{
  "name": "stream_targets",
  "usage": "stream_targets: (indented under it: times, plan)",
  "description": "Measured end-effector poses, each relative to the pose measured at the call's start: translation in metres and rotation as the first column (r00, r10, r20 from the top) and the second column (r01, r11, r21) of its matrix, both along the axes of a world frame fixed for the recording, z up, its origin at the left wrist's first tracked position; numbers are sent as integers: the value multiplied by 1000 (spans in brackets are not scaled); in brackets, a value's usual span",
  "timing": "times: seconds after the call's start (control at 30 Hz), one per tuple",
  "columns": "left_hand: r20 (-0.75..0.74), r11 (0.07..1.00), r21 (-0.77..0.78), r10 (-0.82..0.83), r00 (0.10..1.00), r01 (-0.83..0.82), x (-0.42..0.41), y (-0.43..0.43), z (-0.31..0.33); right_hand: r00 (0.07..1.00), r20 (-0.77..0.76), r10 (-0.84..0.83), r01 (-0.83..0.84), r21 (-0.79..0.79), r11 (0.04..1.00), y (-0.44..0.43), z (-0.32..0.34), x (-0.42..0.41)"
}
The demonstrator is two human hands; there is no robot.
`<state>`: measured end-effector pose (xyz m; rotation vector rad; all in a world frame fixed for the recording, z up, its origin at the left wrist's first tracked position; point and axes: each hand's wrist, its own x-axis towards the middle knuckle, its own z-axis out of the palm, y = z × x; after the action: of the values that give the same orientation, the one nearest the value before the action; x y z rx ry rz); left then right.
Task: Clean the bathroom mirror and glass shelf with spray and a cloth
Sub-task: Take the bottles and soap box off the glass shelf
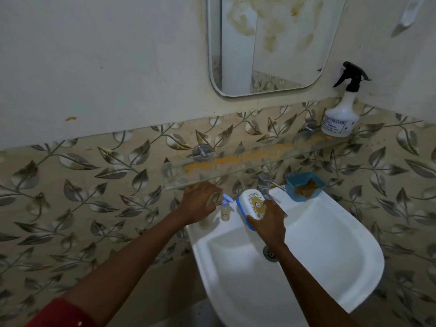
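The mirror [271, 43] on the wall carries yellow-brown smears. Below it the glass shelf [247, 161] has an orange streak along its length. A white spray bottle [341, 114] with a black trigger stands on the shelf's right end. A brown cloth [306, 188] lies in a blue tub [292, 182] on the sink's back rim. My right hand [269, 225] grips a white soap box [253, 205] with a blue base beside the tap. My left hand [200, 201] is curled round a clear container [213, 199] on the sink's left rim.
A small pump bottle [225, 210] stands between my hands. The metal tap [264, 182] rises behind the soap box. The white sink [318, 244] fills the lower middle. Leaf-patterned tiles [94, 197] cover the wall below the shelf.
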<state>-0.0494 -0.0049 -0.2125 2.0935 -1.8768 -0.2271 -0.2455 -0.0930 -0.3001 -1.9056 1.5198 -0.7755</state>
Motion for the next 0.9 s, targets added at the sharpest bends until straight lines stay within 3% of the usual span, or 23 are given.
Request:
stream_targets:
  times: [0.13, 0.3, 0.53, 0.77, 0.9]
  plan:
    - [-4, 1000, 11, -16, 1000, 16, 8, 2, -3, 993, -112, -38, 43, 44, 998, -14, -21, 27]
    - [-17, 998, -40, -57, 998, 56, 12, 2, -1, 948, -315, -52, 51, -11, 999, -26, -34, 45]
    - [-24, 985, -154, -89, 996, 84, 21, 13, -7, 920, -386, -62, 47, -48, 998, -28, -44, 56]
    - [-94, 979, -160, -146, 985, 130, 14, 27, 4, 900, -427, -84, 58, -74, 996, -17, -31, 50]
    - [-153, 960, -151, -258, 954, 236, 7, 35, 8, 898, -435, -73, 42, -81, 996, -10, -1, 31]
